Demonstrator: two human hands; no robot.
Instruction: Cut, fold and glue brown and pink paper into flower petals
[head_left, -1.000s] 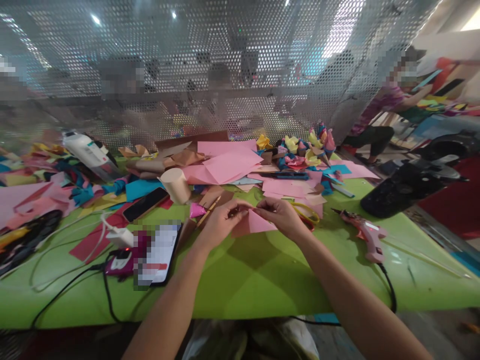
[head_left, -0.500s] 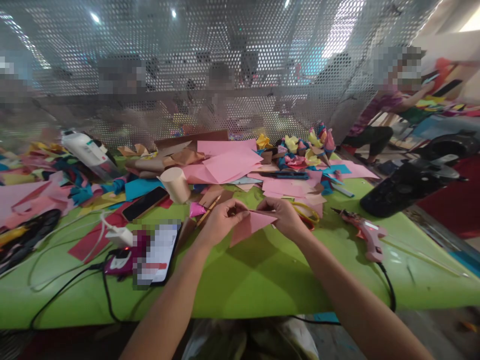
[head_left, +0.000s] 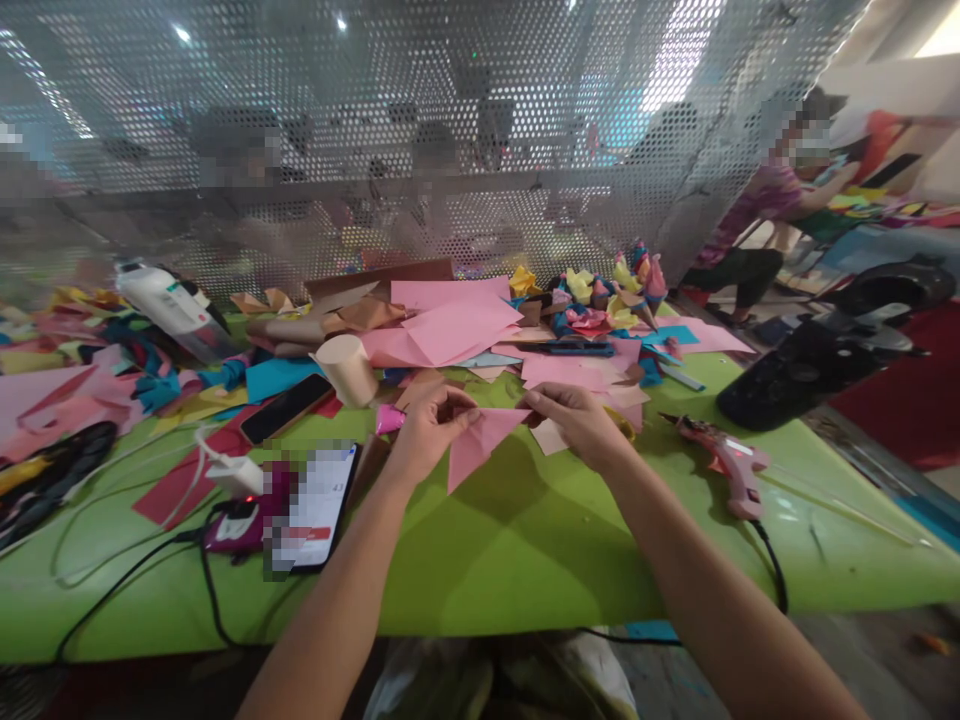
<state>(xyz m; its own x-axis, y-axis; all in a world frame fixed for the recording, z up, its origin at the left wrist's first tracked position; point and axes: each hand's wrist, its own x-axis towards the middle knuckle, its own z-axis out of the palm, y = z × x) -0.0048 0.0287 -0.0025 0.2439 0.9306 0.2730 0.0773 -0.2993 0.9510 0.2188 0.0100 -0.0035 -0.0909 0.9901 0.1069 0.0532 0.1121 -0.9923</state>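
A folded piece of pink paper [head_left: 480,445] hangs above the green table, its pointed corner toward me. My left hand [head_left: 433,430] pinches its left side between thumb and fingers. At the paper's right tip, my right hand [head_left: 574,425] is closed on the corner. Beyond the right hand, yellow-handled scissors [head_left: 621,424] lie mostly hidden. A small pale paper piece [head_left: 550,437] shows on the table just under that hand. Left of my left hand is a bright pink paper bit [head_left: 389,418].
A pink glue gun [head_left: 731,465] lies at right, its cord over the edge of the green table [head_left: 525,590]. A dark bottle [head_left: 810,370] stands behind it. Left are a lit phone [head_left: 319,510], a purple power strip [head_left: 232,525] and a tan roll [head_left: 346,370]. Pink sheets [head_left: 457,325] lie at the back.
My right hand has shifted to the paper's right tip, its fingers now farther from my left hand. The paper is stretched wider and has moved slightly left.
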